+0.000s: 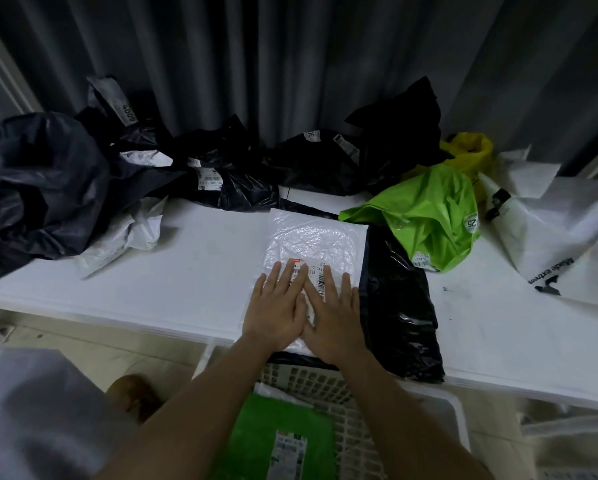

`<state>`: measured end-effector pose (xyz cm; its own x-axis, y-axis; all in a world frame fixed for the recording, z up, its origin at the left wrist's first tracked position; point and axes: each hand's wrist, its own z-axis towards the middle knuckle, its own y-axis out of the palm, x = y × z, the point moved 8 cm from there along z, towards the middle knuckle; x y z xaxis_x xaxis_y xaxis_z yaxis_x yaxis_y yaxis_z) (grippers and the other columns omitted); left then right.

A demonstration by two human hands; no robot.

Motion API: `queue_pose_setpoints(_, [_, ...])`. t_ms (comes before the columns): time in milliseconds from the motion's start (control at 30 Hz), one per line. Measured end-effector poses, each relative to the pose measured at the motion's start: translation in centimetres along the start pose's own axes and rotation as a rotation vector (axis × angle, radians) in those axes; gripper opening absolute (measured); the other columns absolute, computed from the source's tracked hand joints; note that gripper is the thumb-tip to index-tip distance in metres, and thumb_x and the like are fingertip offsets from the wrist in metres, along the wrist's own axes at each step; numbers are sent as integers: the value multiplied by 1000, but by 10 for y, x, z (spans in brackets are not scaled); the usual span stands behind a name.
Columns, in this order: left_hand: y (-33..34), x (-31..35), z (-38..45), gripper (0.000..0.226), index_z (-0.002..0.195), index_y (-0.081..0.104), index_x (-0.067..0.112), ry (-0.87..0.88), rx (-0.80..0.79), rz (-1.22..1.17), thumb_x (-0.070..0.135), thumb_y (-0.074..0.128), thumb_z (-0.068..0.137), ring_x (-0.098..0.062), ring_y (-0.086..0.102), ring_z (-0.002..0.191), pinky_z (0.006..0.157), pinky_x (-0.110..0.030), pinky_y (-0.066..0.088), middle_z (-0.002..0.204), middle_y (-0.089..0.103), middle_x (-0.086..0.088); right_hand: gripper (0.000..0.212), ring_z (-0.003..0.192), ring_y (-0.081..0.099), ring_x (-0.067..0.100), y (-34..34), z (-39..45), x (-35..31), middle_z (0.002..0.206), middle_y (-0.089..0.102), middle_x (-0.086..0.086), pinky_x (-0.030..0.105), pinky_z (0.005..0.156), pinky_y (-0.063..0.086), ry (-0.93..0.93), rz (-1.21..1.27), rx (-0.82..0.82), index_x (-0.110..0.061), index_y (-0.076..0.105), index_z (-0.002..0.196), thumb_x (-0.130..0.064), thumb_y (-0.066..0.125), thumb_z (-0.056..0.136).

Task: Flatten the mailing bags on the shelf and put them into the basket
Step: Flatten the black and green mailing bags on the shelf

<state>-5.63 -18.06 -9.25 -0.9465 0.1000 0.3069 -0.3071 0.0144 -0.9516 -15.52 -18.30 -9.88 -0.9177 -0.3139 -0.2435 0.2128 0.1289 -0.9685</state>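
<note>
A white bubble mailing bag [316,239] with a barcode label lies flat near the front edge of the white shelf [193,275]. My left hand [275,310] and my right hand [335,317] press on its near half, side by side, fingers straight and spread. Under it and to its right lies a flattened black bag [399,306]. Below the shelf edge stands a white lattice basket [353,396] holding a flat green bag [256,434] with a label.
Crumpled bags fill the back of the shelf: dark ones at the left [44,188] and centre [325,164], a lime green one [429,216], a yellow one [470,150], a white printed one [560,233] at the right. A grey curtain hangs behind.
</note>
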Motion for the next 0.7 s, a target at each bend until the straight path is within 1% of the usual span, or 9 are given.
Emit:
queue_pose_setpoints(100, [0,0,1,77,152,-5,29,-24,-46,-36,53,-16,79,-14,-16,147,119,-37,-9,160,-11,6,69,144,-22,35,-1,3,0,159,-19,2,49,116,-13,-3,39,-99,-40,-3,151,-63,9,86])
queue_pose_setpoints(167, [-2,1,2,73,152,-10,28,-43,-103,-50,58,-11,85,-16,-16,146,119,-39,-9,160,-13,4,60,145,-17,32,-10,3,2,160,-13,1,48,118,-8,-17,110,-185,-40,3,151,-50,28,98])
queue_pose_setpoints(200, [-3,0,3,71,151,-11,28,-48,-144,-25,62,-6,89,-17,-17,146,119,-41,-9,160,-14,3,58,147,-9,31,-18,5,4,161,-5,2,46,119,-2,-28,166,-193,-37,11,152,-42,35,100])
queue_pose_setpoints(300, [-10,7,5,70,153,-6,29,-57,-252,90,65,10,94,-25,-18,146,117,-50,-10,160,-15,-3,42,141,29,28,-61,5,23,152,33,10,33,114,24,-48,323,-21,-16,49,139,-19,47,97])
queue_pose_setpoints(400, [-30,16,13,65,149,20,27,-133,-186,-22,63,21,95,-29,-15,146,116,-56,-6,161,-5,-6,28,113,55,32,-102,-1,52,119,61,11,34,97,43,-17,345,247,-7,68,110,-6,52,88])
queue_pose_setpoints(467, [-43,25,21,58,146,24,25,-178,-139,-59,57,24,97,-29,-15,146,115,-56,-4,160,-5,-6,25,102,57,34,-128,-11,76,108,63,13,35,89,44,72,333,431,-6,71,100,-2,54,83])
queue_pose_setpoints(567, [-58,37,33,57,149,17,22,-209,-115,-86,49,25,100,-28,-16,146,117,-52,-3,159,-8,-8,29,96,52,38,-165,-26,103,106,56,18,40,83,42,203,195,739,-5,64,103,-9,61,74])
queue_pose_setpoints(633, [-68,52,44,57,150,14,20,-181,-86,-87,46,27,101,-28,-12,146,118,-50,-1,159,-6,-11,46,104,47,39,-183,-24,117,116,50,19,44,85,40,327,118,756,-6,55,116,-14,71,73])
queue_pose_setpoints(700, [-79,70,55,57,150,14,19,-147,-68,-85,43,31,101,-28,-8,146,117,-48,2,159,-3,-11,65,116,41,39,-193,-11,131,130,42,19,46,90,39,421,84,627,-9,45,133,-24,74,76])
